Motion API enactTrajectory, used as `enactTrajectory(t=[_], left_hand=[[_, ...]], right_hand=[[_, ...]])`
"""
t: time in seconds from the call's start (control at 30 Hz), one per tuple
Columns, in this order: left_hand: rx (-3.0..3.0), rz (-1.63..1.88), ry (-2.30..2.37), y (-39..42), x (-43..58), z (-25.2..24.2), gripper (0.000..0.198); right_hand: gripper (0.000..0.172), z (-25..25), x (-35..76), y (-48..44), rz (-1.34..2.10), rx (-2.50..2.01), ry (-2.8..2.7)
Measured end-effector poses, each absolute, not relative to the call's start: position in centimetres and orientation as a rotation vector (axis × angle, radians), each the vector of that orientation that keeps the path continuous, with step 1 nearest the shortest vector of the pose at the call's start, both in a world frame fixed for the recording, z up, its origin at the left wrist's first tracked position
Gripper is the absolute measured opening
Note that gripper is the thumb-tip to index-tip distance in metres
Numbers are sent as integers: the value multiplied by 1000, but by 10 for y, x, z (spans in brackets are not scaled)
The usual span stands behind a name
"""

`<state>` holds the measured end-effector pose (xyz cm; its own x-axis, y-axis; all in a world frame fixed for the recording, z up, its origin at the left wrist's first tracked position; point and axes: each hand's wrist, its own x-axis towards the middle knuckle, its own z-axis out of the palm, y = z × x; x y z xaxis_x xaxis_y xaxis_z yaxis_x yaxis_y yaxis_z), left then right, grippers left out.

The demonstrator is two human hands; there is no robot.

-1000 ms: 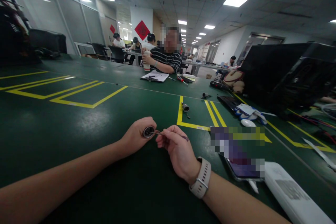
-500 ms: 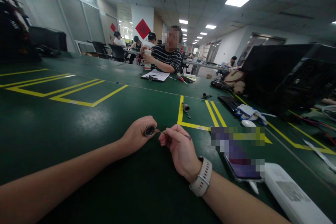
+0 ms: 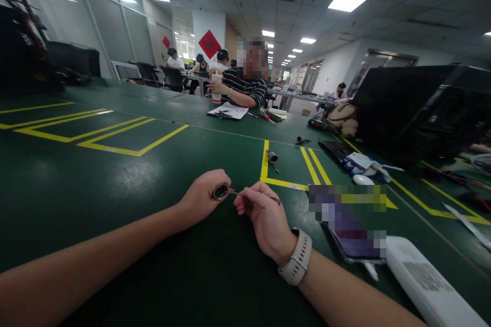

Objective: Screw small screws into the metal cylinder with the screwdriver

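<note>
My left hand [image 3: 199,195] is closed around a hollow, round metal part [image 3: 220,192], its ringed open end turned towards me. Pinched in the fingers of my right hand [image 3: 268,219] is a thin screwdriver [image 3: 275,200] with a dark handle. Its narrow shaft points left and meets the side of the metal part by my left fingertips; the exact contact is too small to make out. Beyond my hands, a similar metal cylinder [image 3: 272,157] lies inside a yellow-taped corner, with tiny loose pieces [image 3: 276,169] beside it.
A phone [image 3: 356,245] with a cable and a white power bank [image 3: 425,276] lie to the right. Farther off are another metal part [image 3: 300,139], blue-white gloves [image 3: 364,163], a clipboard [image 3: 230,111] and a red screwdriver [image 3: 267,117]. Across the table a person [image 3: 243,84] holds a cup [image 3: 216,89].
Both hands keep their hold and pose almost unchanged. The view has shifted very slightly. The person opposite has moved their head and a hand at the cup a little.
</note>
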<state>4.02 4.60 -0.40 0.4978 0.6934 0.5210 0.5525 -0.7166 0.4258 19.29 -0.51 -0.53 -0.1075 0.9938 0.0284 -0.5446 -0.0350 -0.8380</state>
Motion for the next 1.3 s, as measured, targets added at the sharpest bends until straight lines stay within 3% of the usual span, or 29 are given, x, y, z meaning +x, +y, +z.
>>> enactTrajectory(t=[0.93, 1.3], left_hand=[[2535, 1019, 1184, 48, 40, -5, 18], [2452, 1081, 1103, 46, 39, -6, 19]], right_hand=[[10, -10, 188, -10, 1367, -818, -963], [11, -5, 193, -5, 1552, -702, -871]])
